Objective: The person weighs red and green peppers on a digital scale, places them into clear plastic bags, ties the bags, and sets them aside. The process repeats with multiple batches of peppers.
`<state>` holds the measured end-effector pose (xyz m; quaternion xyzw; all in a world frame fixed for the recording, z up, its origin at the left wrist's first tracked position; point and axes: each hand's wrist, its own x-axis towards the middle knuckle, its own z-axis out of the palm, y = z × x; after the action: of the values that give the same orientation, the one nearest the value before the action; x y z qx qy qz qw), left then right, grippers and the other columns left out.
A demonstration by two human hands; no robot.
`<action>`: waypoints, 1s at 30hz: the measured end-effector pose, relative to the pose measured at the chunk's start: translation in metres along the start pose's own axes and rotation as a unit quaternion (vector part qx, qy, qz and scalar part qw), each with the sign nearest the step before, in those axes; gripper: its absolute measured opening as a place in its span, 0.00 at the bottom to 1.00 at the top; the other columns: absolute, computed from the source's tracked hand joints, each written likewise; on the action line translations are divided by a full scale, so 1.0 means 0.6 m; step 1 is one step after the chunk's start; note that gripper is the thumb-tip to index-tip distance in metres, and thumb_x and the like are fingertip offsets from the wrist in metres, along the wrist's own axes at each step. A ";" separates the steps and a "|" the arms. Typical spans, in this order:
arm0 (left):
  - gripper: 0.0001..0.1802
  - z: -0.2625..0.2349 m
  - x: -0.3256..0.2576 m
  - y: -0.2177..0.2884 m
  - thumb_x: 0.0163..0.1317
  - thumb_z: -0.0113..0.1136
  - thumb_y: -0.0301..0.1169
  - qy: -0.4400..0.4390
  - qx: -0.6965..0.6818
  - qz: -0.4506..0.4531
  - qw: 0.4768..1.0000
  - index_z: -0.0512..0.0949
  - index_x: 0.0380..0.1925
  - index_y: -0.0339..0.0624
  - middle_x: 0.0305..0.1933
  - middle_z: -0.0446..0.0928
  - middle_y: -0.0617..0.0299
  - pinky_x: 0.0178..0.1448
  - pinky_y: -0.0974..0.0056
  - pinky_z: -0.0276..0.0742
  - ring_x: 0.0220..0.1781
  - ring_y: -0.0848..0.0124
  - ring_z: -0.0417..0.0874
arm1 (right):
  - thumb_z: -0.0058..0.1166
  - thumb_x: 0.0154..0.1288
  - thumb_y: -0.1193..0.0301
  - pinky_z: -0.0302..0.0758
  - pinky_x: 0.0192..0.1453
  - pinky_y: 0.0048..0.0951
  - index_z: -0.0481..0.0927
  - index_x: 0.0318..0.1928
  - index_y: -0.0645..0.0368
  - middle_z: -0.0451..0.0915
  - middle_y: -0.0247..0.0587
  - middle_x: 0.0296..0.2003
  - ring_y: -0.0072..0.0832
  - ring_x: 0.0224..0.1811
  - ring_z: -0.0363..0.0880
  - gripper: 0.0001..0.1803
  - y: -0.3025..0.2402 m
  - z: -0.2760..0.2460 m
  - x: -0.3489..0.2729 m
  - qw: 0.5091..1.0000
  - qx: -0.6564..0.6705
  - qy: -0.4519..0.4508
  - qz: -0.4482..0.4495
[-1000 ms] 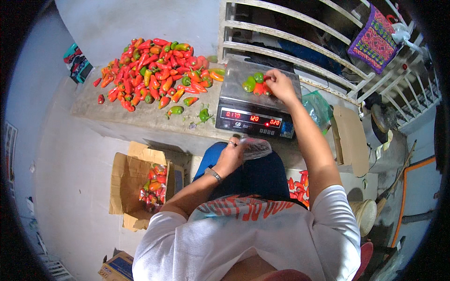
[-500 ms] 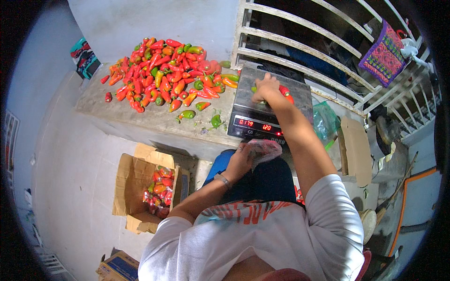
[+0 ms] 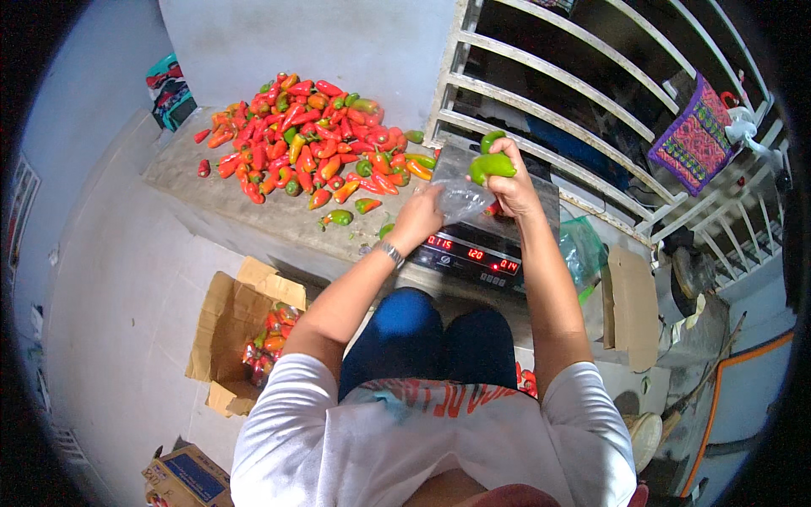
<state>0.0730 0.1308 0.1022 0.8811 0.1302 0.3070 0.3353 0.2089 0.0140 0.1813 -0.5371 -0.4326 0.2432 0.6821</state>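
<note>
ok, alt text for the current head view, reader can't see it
The person's right hand holds glossy green peppers over a black digital scale while the left hand holds a clear plastic bag. Left of the scale, a heap of red, orange and green peppers lies on a grey concrete ledge.

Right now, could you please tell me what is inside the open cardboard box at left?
Red, orange and green peppers lie in the cardboard box; anything beneath them is hidden.
</note>
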 end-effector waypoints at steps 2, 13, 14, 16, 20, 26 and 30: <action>0.22 0.012 0.032 0.016 0.45 0.50 0.22 -0.021 -0.034 0.002 0.999 0.71 0.45 0.34 0.41 0.73 0.41 0.49 0.54 0.70 0.46 0.48 0.73 | 0.49 0.32 0.77 0.67 0.42 0.22 0.67 0.38 0.53 0.65 0.34 0.37 0.26 0.40 0.68 0.24 -0.028 0.014 -0.016 0.993 0.044 -0.105 0.013; 0.31 0.053 0.070 -0.026 0.42 0.50 0.21 -0.120 -0.113 -0.010 0.986 0.66 0.53 0.34 0.52 0.70 0.43 0.60 0.62 0.63 0.57 0.55 0.69 | 0.46 0.37 0.75 0.72 0.28 0.31 0.73 0.41 0.53 0.71 0.38 0.33 0.31 0.30 0.72 0.23 0.037 -0.050 0.017 0.886 -0.311 -0.201 0.280; 0.31 0.054 0.074 -0.028 0.42 0.50 0.21 -0.115 -0.101 -0.010 0.988 0.66 0.54 0.34 0.51 0.70 0.43 0.60 0.62 0.63 0.56 0.55 0.70 | 0.46 0.37 0.75 0.72 0.26 0.32 0.73 0.42 0.53 0.71 0.38 0.33 0.31 0.29 0.72 0.23 0.034 -0.046 0.027 0.883 -0.320 -0.189 0.289; 0.31 0.053 0.080 -0.033 0.42 0.50 0.21 -0.119 -0.079 -0.013 0.990 0.66 0.54 0.35 0.50 0.71 0.43 0.59 0.62 0.64 0.55 0.55 0.71 | 0.47 0.38 0.77 0.71 0.29 0.29 0.72 0.42 0.53 0.70 0.39 0.32 0.31 0.29 0.71 0.23 0.022 -0.041 0.022 0.884 -0.352 -0.115 0.286; 0.31 0.046 0.090 -0.035 0.44 0.52 0.22 -0.142 -0.067 -0.017 0.988 0.66 0.54 0.37 0.48 0.73 0.44 0.56 0.62 0.66 0.53 0.57 0.73 | 0.47 0.39 0.84 0.67 0.40 0.22 0.70 0.42 0.53 0.69 0.32 0.33 0.24 0.37 0.69 0.24 0.012 -0.028 0.016 0.974 -0.140 -0.052 0.171; 0.31 -0.006 0.094 0.010 0.46 0.52 0.24 -0.204 -0.146 -0.144 0.957 0.64 0.56 0.36 0.45 0.75 0.50 0.37 0.66 0.73 0.34 0.68 0.77 | 0.47 0.39 0.88 0.68 0.50 0.25 0.69 0.44 0.56 0.73 0.33 0.38 0.28 0.43 0.72 0.27 0.097 -0.027 0.028 0.968 -0.240 -0.077 -0.012; 0.31 0.002 0.102 -0.029 0.47 0.52 0.24 -0.203 -0.180 -0.148 0.951 0.63 0.57 0.34 0.43 0.76 0.52 0.26 0.69 0.70 0.24 0.74 0.74 | 0.55 0.41 0.83 0.69 0.52 0.33 0.72 0.45 0.58 0.73 0.44 0.43 0.41 0.48 0.71 0.25 0.121 -0.019 0.031 0.864 -0.498 -0.048 -0.052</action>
<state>0.1209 0.1696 0.1175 0.8205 0.1306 0.0875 0.5496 0.2378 0.0447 0.1185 -0.7694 -0.5560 -0.0149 0.3143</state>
